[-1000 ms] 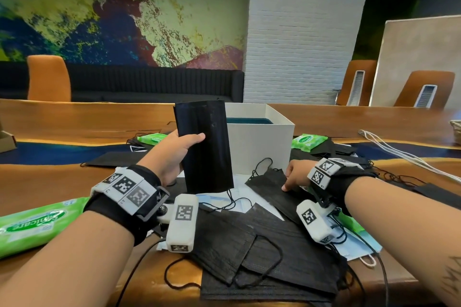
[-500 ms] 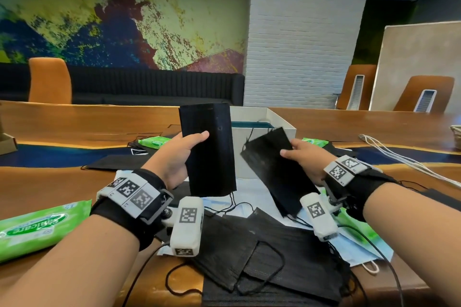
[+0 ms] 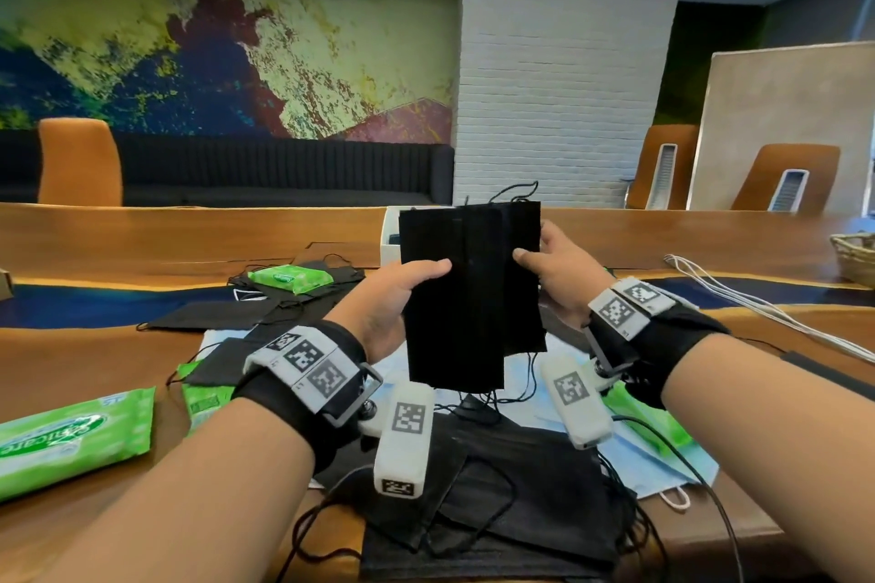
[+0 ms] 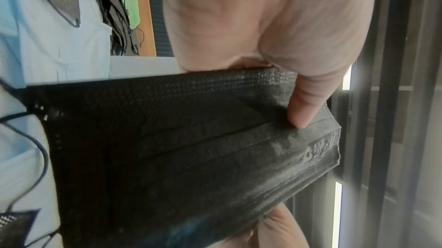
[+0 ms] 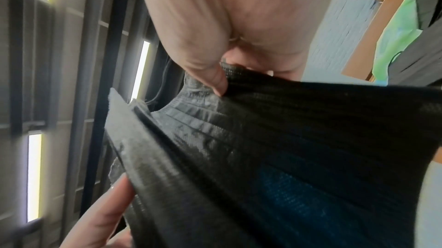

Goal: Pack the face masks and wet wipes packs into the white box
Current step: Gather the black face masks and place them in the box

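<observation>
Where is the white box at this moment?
In the head view, the white box stands on the wooden table at centre, mostly hidden behind the black masks held up by both hands.

Both hands raised side by side, left hand [image 3: 393, 298] and right hand [image 3: 563, 279] pinching, thumbs in front

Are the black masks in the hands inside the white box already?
Not yet. Both hands hold the black masks upright in front of the white box, above the table.
</observation>
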Motion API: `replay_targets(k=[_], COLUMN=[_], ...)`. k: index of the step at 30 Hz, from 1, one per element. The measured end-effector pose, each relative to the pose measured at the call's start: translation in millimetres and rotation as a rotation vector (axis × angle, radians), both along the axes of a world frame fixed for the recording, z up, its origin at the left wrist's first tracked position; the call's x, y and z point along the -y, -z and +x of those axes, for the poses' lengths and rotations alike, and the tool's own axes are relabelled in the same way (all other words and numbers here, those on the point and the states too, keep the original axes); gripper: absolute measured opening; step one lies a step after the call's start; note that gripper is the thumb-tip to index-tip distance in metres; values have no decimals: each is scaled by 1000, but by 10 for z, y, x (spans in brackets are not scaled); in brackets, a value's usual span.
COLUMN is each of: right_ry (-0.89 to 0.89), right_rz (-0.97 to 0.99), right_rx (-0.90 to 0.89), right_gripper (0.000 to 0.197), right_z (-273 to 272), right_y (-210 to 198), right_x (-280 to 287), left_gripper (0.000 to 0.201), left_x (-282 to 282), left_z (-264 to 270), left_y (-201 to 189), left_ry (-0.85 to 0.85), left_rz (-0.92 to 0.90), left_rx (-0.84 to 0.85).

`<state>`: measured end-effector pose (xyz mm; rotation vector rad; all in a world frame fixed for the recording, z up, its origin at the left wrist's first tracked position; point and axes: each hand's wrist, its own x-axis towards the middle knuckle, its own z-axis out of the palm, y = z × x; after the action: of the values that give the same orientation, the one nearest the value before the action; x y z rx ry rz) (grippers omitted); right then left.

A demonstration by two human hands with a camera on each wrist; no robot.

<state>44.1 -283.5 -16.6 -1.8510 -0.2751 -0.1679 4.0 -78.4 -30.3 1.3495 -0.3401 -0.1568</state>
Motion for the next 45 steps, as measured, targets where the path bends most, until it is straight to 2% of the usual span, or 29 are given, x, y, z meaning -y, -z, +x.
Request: replay_targets(k=[4,9,13,17,19,20,21,23,25,29,33,37,39,42,45], right_ry=[-58,-204,-203,-187,-177,-156,-125,-88,-110,-103,143,353,316,172,-10], right_rz=[19,248,262,274,276,256,222,174,145,75,22,-70,-51,27,127], right_rx=[-7,-81,-121,-184,-195,-194,-185,-169,-177,-142,-73,-56,-55,-64,-158], right_gripper=[28,34,32,62,70,68,58,22,8,9,9,17,24,30,28], right_z=[-68,-81,-35,-14,12,25,30,71,83,80,182,150,139,71,20], right_y=[-75,13,128,257,335,375,402,470,503,478,424,283,268,256,261], right_x=[-45,-108,-149,-171,-191,-188,-169,-91,-15,23,166,357,380,276,173], left_gripper=[19,22,27,21,16,16,17,24,24,28,32,27,29,31,32], left_x=[9,64,201,323,354,360,352,322,281,259,200,145,181,327,473], left_z=[22,52,110,201,244,259,273,305,316,340,370,334,281,201,184], left_y=[-25,-34,-5,63,102,118,133,166,185,199,166,59,16,-21,-12], left_ry=[-56,-68,-98,-136,-166,-191,-214,-221,-195,-246,-308,-251,-195,-87,-83], left_rz=[9,-33,-11,-7,-32,-54,-80,-128,-144,-66,-103,-148,-90,-11,34], left_rx=[36,36,12,-11,-20,-27,-34,-60,-97,-93,-92,-45,-17,24,49])
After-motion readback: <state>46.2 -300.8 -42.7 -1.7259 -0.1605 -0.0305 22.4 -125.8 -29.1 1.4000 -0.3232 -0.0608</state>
